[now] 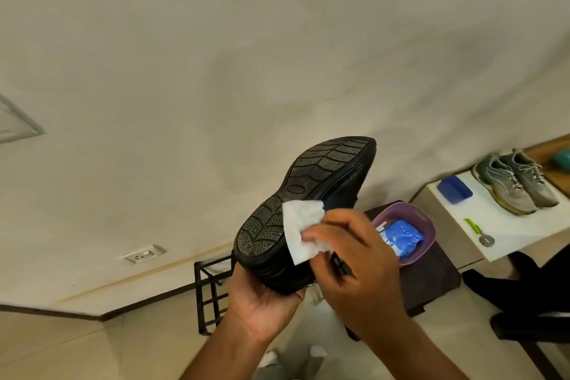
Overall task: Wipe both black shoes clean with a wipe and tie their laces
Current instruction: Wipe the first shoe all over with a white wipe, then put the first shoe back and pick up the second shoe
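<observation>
A black shoe [311,182] is held up in the air with its treaded sole facing me, toe pointing up and right. My left hand [265,305] grips it from below at the heel. My right hand [357,256] pinches a white wipe [300,230] and presses it against the sole near the heel and the shoe's right edge. The shoe's upper and laces are hidden behind the sole. The second black shoe is not in view.
A purple basket [427,219] holding a blue wipe pack [401,239] sits on a dark stool [438,274] to the right. Farther right, a white box [499,234] carries grey sneakers [515,183], a blue brush [455,190] and a green tool. A black rack [212,293] stands below the shoe.
</observation>
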